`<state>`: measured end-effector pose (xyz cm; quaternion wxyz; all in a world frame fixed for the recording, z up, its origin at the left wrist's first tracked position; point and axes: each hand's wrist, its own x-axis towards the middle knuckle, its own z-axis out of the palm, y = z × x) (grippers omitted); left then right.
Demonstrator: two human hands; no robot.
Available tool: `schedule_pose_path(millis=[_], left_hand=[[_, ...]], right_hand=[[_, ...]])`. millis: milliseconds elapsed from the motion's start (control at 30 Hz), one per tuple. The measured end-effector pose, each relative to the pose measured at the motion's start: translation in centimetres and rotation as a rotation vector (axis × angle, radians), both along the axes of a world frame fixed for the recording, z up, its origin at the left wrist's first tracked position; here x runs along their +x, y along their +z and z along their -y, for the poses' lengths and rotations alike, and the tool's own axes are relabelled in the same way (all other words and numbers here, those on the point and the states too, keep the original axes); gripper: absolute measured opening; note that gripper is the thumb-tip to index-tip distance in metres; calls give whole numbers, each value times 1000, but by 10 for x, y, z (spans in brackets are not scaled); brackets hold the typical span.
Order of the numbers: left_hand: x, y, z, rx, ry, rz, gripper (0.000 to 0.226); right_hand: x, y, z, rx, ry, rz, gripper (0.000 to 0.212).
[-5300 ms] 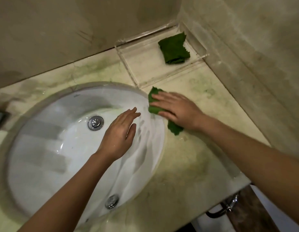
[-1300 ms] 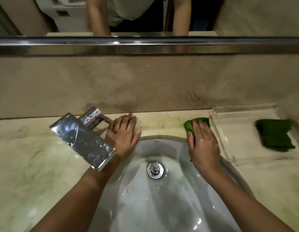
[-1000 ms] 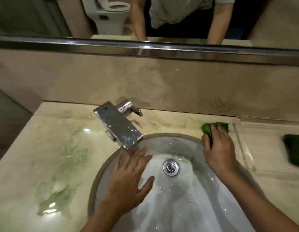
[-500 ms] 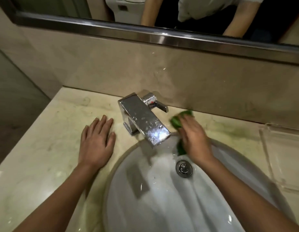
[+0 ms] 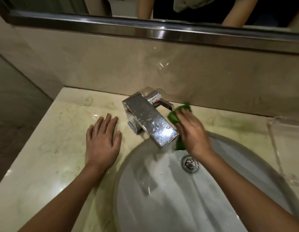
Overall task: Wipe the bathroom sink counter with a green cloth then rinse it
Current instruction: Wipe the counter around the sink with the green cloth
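My right hand (image 5: 192,131) presses a green cloth (image 5: 174,117) onto the counter just right of the chrome faucet (image 5: 148,121), at the back rim of the white sink (image 5: 162,190). Most of the cloth is hidden under the palm; a bit shows by the fingertips and below the spout. My left hand (image 5: 102,141) lies flat with fingers spread on the pale marble counter (image 5: 50,148), left of the faucet, holding nothing.
A clear plastic tray (image 5: 286,148) sits on the counter at the right edge. The faucet handle (image 5: 160,102) points right toward the cloth. The chrome drain (image 5: 189,164) is in the basin. A beige backsplash and a mirror with a steel frame (image 5: 145,32) rise behind.
My right hand has slid the cloth left along the sink's back rim up to the faucet. My left hand went from the basin to the counter left of the faucet and stays flat.
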<state>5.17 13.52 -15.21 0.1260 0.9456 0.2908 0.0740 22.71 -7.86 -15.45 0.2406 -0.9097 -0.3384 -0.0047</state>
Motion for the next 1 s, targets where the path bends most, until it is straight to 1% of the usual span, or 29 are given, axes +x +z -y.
schedule_pose_path(millis=[100,167,200,233,300,367,433,533,567,733,833,900,1000], left_hand=[[1,1,1,5,6,-8,58],[3,1,0,8,13,-7,58],[4,1,0,8,11,-8,59],[5,1,0,7,7,-8,59],[4,1,0,8,6,-4,59],[3,1,0,3,10,4,59],[2,1,1,3,6,5,58],[2,1,0,6,5,13,57],[2,1,0,7,5,14,57],[0,0,-2,6,10,22,58],[2,0,-1,5,8,26,59],[2,0,-1,-7,11,28,59],[2,2,-2,-19,5,25,59]], right_hand=[[18,-2,54,9,-225,64,44],[21,-1,62,32,-336,68,45],[20,-1,53,44,-353,56,46],[17,-1,40,51,-323,50,48],[1,0,4,56,-141,38,47],[-16,2,-20,45,15,-26,46],[-22,5,-25,37,77,-68,49],[-17,4,-14,57,108,-29,56],[-12,1,-8,51,105,-19,56],[0,-10,19,78,32,34,45],[3,-8,19,136,-1,13,39],[4,-6,19,163,8,-6,39],[3,-6,28,205,67,21,40]])
